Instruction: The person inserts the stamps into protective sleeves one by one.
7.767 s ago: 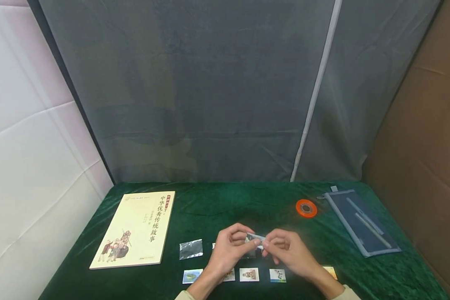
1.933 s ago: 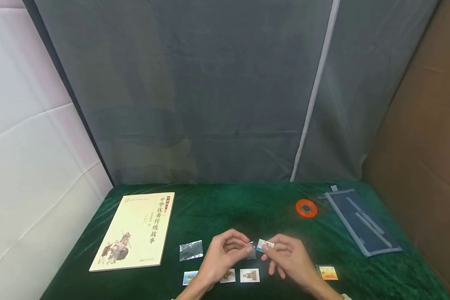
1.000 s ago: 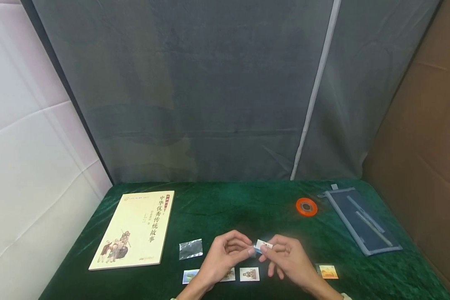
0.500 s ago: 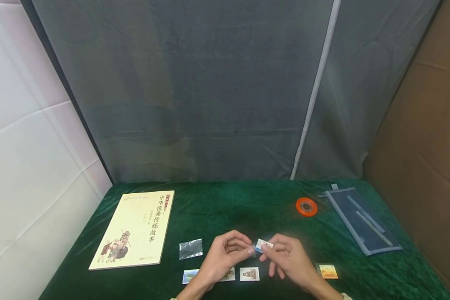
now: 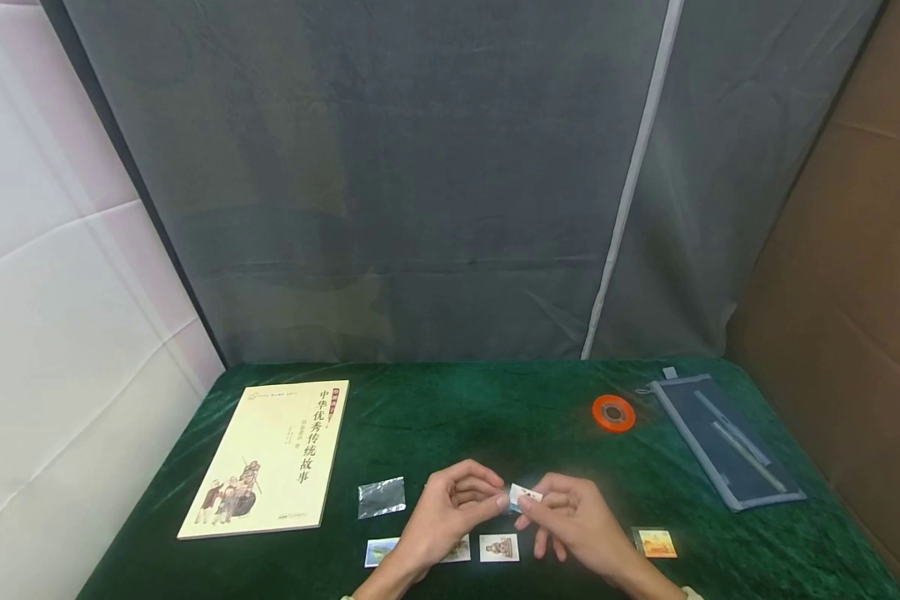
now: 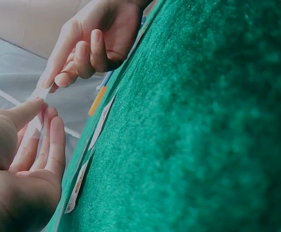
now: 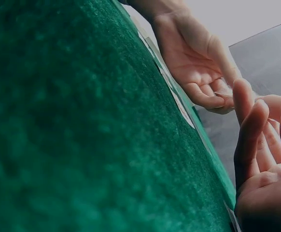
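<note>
My left hand (image 5: 450, 512) pinches a small clear plastic sleeve (image 6: 36, 122) between thumb and fingers, just above the green cloth. My right hand (image 5: 581, 517) pinches a small white-and-blue stamp (image 5: 523, 493) by its right edge. The stamp's left end overlaps the sleeve at the left fingertips; I cannot tell how far it sits inside. In front of the hands lie a stamp with a seated figure (image 5: 499, 547), a partly covered stamp (image 5: 461, 550) and a blue-green stamp (image 5: 380, 552). The left forearm hides part of this row.
Another clear sleeve (image 5: 382, 498) lies left of the hands. An orange-yellow stamp (image 5: 656, 543) is beside the right wrist. Farther out are a cream book (image 5: 270, 467), an orange reel of tape (image 5: 613, 413) and a blue mesh zip pouch (image 5: 727, 442).
Earlier the stamp lay on the cloth while both hands worked at the sleeve. The right hand then picked it up and brought it left to the sleeve; lately it has shifted only slightly.
</note>
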{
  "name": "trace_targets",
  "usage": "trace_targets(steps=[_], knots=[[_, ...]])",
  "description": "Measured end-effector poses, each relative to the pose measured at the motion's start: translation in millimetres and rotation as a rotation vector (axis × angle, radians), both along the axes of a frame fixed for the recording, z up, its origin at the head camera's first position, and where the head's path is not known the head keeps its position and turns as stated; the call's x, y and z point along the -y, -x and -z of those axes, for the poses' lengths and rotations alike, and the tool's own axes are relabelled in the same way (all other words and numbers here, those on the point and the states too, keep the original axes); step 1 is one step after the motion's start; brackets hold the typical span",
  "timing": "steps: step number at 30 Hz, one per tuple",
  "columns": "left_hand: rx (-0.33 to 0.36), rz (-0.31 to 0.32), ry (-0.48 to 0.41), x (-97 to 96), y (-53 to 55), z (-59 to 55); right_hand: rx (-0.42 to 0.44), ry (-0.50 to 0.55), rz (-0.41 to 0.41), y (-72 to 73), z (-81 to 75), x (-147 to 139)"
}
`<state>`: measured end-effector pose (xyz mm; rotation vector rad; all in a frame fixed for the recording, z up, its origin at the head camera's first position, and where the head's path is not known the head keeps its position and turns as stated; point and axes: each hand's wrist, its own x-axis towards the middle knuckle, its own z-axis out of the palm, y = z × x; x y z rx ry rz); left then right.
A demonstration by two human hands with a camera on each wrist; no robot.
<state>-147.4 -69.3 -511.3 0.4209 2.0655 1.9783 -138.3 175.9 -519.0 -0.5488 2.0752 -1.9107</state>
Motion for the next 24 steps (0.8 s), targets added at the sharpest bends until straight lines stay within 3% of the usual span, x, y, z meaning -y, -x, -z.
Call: trace_targets(steps=[12, 20, 24], knots=[[0.001, -0.002, -0.002, -3.0, -2.1, -2.4, 0.025, -0.016, -0.038, 0.4, 1.2, 1.2], [-0.009, -0.090, 0.000, -2.5, -1.0, -1.1, 0.067, 0.028, -0.002, 0.6, 0.7, 0.9], [-0.006, -0.097, 0.000, -2.9, -1.9, -3.0, 0.056, 0.031, 0.009, 0.4, -0.2, 0.6]])
